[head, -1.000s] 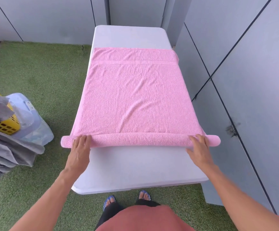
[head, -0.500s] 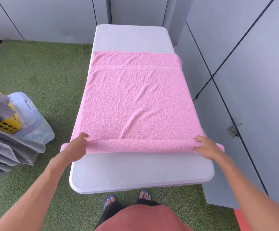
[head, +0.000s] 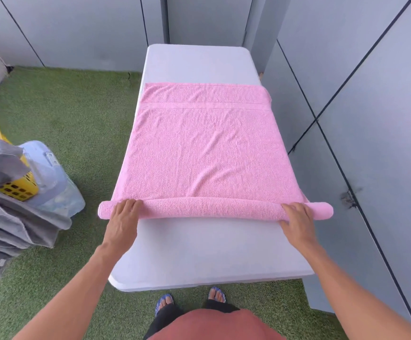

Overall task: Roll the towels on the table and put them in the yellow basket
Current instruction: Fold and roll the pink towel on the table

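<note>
Pink terry-cloth towel (head: 204,153) lies flat on the white rectangular plastic table (head: 199,251), nubby pile, a few soft creases running through the middle, a woven band near its far hem. Near edge is rolled into a tight tube spanning the table's width; both roll ends overhang the table's sides slightly.

Left hand (head: 123,222) rests on the roll near its left end, fingers extended and laid over the top of the tube, palm down, not clenched. Right hand (head: 297,222) sits on the roll near its right end, fingers likewise draped over it, pressing rather than pinching. Thumbs are hidden under the palms, so can't tell whether they tuck beneath the roll.

Yellow perforated plastic basket (head: 15,187) stands on the green artificial turf (head: 71,114) left of the table, well apart from the towel. Grey towels (head: 12,222) hang over its rim and front in stacked folds. A pale blue translucent plastic item (head: 52,177) leans beside the basket; probably a bag or container, shape unclear at the frame edge.

Grey panelled walls (head: 359,119) with dark seams run behind and to the right of the table.
</note>
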